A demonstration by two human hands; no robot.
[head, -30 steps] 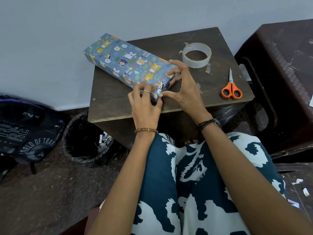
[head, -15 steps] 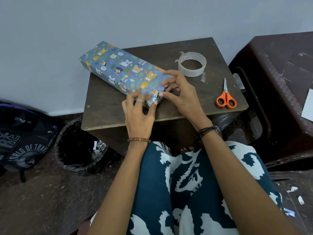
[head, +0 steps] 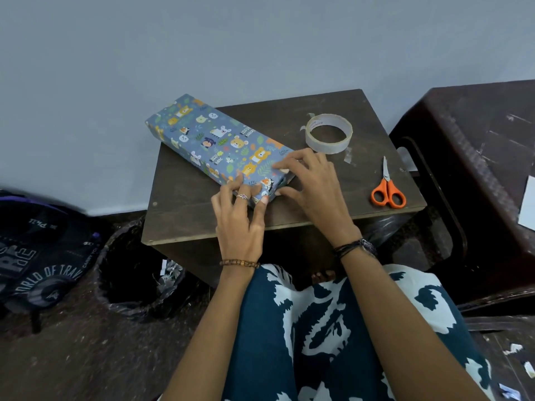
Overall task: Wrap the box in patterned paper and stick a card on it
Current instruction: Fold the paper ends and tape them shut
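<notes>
Head view: lay diagonally across the small dark worktop (head: 185,198), a long box (head: 214,143) wrapped in blue animal-print paper, far end jutting past the worktop's back-left edge toward the wall, near end close to the front. Pressed down on that near corner by the left hand (head: 240,218), fingers curled over the top edge and thumb against the end face, holding the paper fold there. Met from the other side by the right hand (head: 312,183), fingers spread and bent, fingertips on the top surface and at the open end flap, thumb low against the end; a pinching, pressing grip on the paper, nothing else carried. Sat just behind the right hand, a roll of clear tape (head: 329,133), flat on the worktop, apart from the box. Further right, near the worktop's edge, orange-handled scissors (head: 388,189), blades shut and pointing away. Glimpsed on the dark brown plastic stool (head: 474,157) at far right, a white card (head: 527,204), cut off by the frame. On the floor at left, a lined bin (head: 136,273) and a dark backpack (head: 37,256).
</notes>
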